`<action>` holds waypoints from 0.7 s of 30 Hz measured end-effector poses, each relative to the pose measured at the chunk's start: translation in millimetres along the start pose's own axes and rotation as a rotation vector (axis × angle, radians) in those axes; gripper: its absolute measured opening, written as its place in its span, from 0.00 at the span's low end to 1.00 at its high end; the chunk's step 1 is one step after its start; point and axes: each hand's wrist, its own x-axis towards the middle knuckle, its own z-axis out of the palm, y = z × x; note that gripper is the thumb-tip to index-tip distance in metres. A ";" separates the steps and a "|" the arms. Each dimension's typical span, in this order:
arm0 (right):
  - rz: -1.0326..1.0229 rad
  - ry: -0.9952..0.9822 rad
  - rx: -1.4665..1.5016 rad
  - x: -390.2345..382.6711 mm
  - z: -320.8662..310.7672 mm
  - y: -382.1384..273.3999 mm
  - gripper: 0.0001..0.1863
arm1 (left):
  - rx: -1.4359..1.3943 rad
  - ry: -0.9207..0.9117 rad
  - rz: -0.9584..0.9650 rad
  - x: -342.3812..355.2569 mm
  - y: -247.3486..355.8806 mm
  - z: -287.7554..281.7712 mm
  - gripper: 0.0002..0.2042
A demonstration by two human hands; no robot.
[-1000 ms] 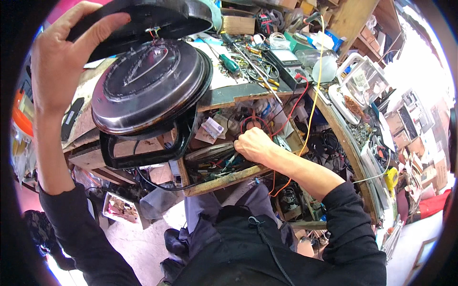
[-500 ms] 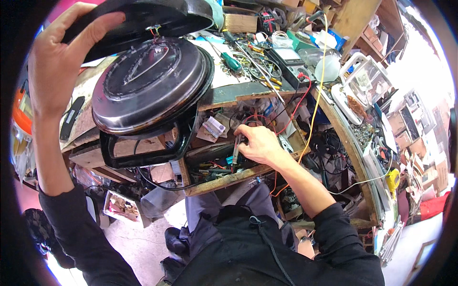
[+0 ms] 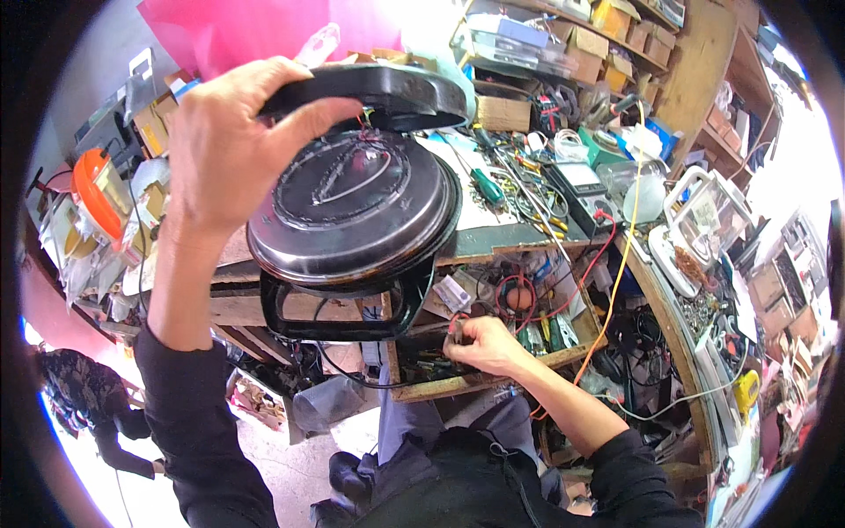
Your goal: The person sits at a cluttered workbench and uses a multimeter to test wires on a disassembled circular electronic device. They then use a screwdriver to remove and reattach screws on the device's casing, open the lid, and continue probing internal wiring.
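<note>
My left hand grips the edge of a black round cover, thumb below, and holds it tilted up. Thin wires run from beneath the cover to a dark metal electric pan, which sits with its ringed underside facing up. A black loop handle juts from the pan over the bench edge. Inside an open wooden drawer full of tools and wires, my right hand is closed with fingertips pinched. Something small shows at the fingertips, too hidden to name.
On the bench lie a green-handled screwdriver, scattered tools and a black multimeter with a red lead. A yellow cord hangs across the drawer's right side. Cluttered shelves stand behind. Another person is at lower left.
The view has shifted, so the bench appears farther right. My right hand has come nearer the drawer's front, and the slim tool it held no longer shows clearly. My left hand still holds the cover.
</note>
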 end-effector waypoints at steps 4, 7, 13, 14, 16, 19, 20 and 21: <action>-0.093 -0.085 -0.105 8.9 -0.5 10.8 0.12 | -0.034 0.002 -0.036 3.1 8.1 -3.3 0.11; 0.011 -0.099 -0.004 2.8 -30.8 -8.1 0.13 | 0.046 0.024 0.036 3.2 -3.6 -0.3 0.15; -0.557 0.247 0.698 -11.6 -110.4 -66.3 0.06 | 0.113 -0.008 0.004 0.7 -5.0 -0.8 0.18; -0.769 0.282 0.801 0.5 -109.3 -80.8 0.04 | 0.116 0.003 0.011 1.8 -4.7 -1.7 0.18; -0.802 0.464 0.726 21.1 -106.1 -108.7 0.06 | 0.130 0.020 0.019 1.4 -5.8 -1.3 0.19; -0.869 0.491 0.617 55.4 -96.2 -135.0 0.09 | 0.124 0.033 0.019 4.2 -6.3 1.8 0.19; -0.841 0.521 0.530 71.5 -90.4 -137.6 0.09 | 0.119 0.026 0.003 4.2 -5.6 0.3 0.19; -0.887 0.591 0.561 90.1 -84.8 -140.5 0.07 | 0.106 0.024 -0.007 6.6 -3.2 0.0 0.19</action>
